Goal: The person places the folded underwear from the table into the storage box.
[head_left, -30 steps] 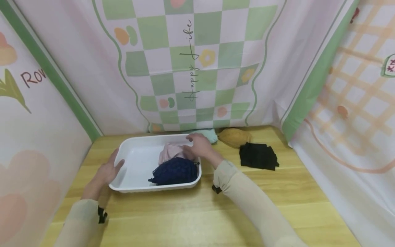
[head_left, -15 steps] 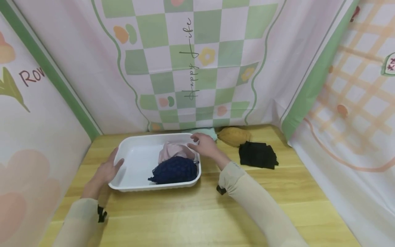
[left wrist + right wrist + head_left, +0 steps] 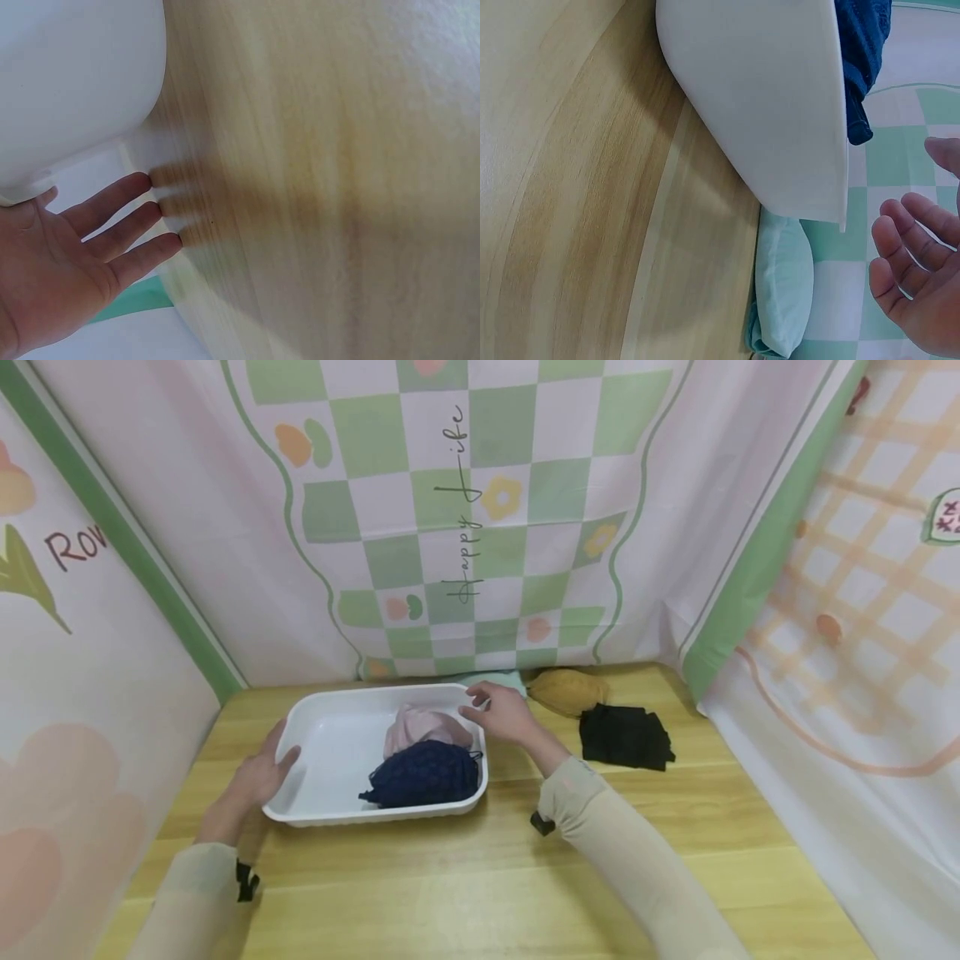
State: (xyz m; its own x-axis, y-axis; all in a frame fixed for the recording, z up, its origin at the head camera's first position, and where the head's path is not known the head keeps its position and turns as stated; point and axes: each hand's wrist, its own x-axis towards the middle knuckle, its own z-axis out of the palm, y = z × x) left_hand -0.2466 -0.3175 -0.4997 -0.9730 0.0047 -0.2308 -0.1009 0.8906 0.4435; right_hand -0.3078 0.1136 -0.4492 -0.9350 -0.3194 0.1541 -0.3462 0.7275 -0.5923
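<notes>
A white plastic tray (image 3: 326,752) sits on the wooden table. In its right half lie a pale pink cloth bundle (image 3: 420,727) and, in front of it, a navy cloth bundle (image 3: 423,774) with thin cords. My left hand (image 3: 258,775) rests at the tray's left end, thumb over the rim. The left wrist view shows its fingers (image 3: 135,226) extended outside the tray, tips down at the table. My right hand (image 3: 504,712) is by the back right corner, fingers loosely bent; the right wrist view shows nothing in it (image 3: 922,262).
Behind the tray, along the patterned curtain (image 3: 480,552), lies a mint green cloth bundle (image 3: 782,285). To the right are a mustard bundle (image 3: 567,691) and a folded black cloth (image 3: 626,737). Curtains also hang on both sides of the table (image 3: 420,893).
My right hand has drawn back from the pink bundle, moving right to the tray's edge with its fingers free. The left hand and the tray have stayed in place.
</notes>
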